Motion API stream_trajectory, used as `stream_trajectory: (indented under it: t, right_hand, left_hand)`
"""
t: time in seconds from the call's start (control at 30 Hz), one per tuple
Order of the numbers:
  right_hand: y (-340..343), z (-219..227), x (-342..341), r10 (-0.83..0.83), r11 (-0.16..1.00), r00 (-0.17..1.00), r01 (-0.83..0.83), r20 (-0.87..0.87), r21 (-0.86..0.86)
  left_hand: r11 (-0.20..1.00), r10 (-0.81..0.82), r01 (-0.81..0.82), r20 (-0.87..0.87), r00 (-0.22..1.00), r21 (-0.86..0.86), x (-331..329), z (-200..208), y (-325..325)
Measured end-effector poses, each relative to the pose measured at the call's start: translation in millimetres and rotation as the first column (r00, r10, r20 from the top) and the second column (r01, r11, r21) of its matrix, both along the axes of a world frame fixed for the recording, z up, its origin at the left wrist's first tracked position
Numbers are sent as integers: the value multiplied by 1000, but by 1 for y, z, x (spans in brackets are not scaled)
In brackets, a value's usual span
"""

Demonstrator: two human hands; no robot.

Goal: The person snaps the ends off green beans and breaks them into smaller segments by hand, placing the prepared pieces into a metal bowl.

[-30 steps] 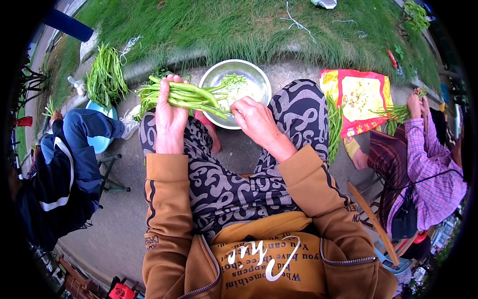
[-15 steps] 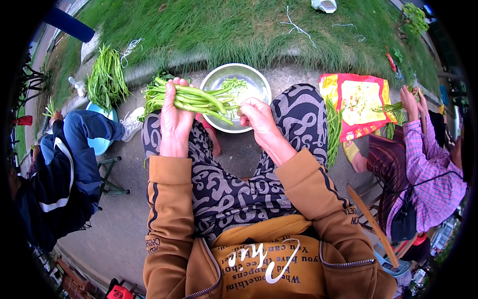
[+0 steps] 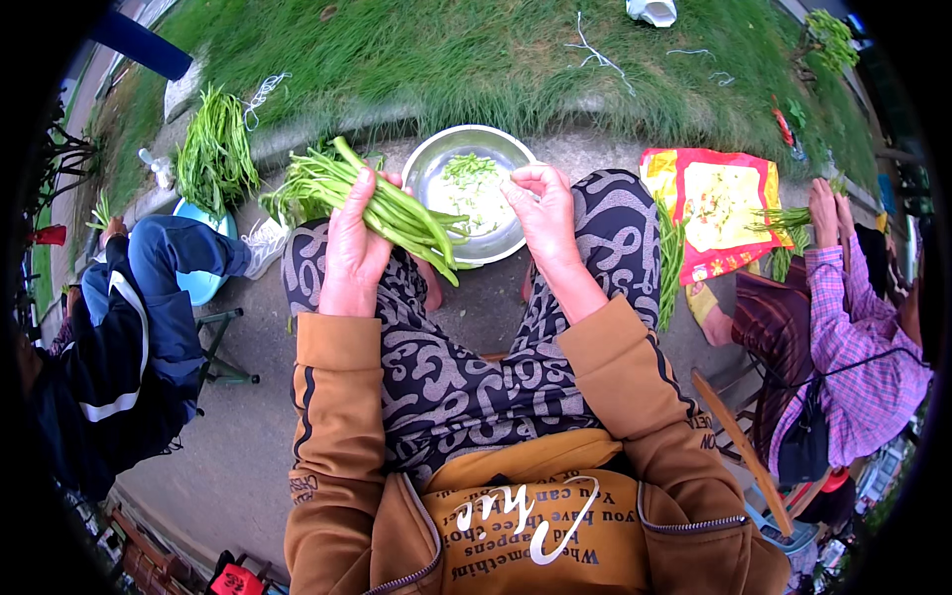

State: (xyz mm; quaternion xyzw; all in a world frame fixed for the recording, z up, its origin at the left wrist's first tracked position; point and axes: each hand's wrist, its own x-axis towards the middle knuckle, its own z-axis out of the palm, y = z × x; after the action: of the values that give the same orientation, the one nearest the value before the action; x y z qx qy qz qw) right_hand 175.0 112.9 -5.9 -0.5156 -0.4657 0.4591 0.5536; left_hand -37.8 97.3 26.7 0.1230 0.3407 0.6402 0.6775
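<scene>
My left hand is wrapped round a bunch of long green vegetable stalks. Their thick ends slant down to the right past the near left rim of a metal bowl, while the thinner, leafy ends fan out to the left. Short green pieces and paler bits lie in the bowl. At the bowl's right rim, my right hand has its fingertips pinched together; what is between them, if anything, is too small to make out.
Beside my right knee lie more green stalks and a red and yellow sheet with scraps on it. A co-worker in a checked shirt sits right; another in blue trousers sits left, near leafy greens over a blue basin.
My right hand has moved up and right from the stalk tips to the bowl's right rim. The bunch in my left hand has tilted, its thick ends now lower.
</scene>
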Motion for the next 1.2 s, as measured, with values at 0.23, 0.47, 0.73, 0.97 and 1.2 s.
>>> stream_trajectory:
  t: [0.23, 0.47, 0.73, 0.97, 1.2]
  right_hand:
    - [-18, 20, -12, 506, 851, 853, -518, -127, -89]
    - [-12, 15, -4, 405, 883, 881, -446, -245, -145]
    - [-12, 2, -7, 287, 958, 957, -288, 42, 15]
    - [-21, 20, -10, 340, 916, 882, -389, 328, 96]
    - [-38, 40, -17, 388, 854, 765, -508, 515, 110]
  left_hand:
    - [997, -70, 72, -247, 966, -1, 30, 10, -7]
    - [986, -164, 158, -259, 952, -45, 26, 8, -5]
    - [945, -327, 317, -225, 918, -82, 27, 15, -7]
    - [930, -366, 367, -146, 919, -20, 35, 10, -6]
    - [953, -300, 302, -116, 947, 4, 36, 2, -4]
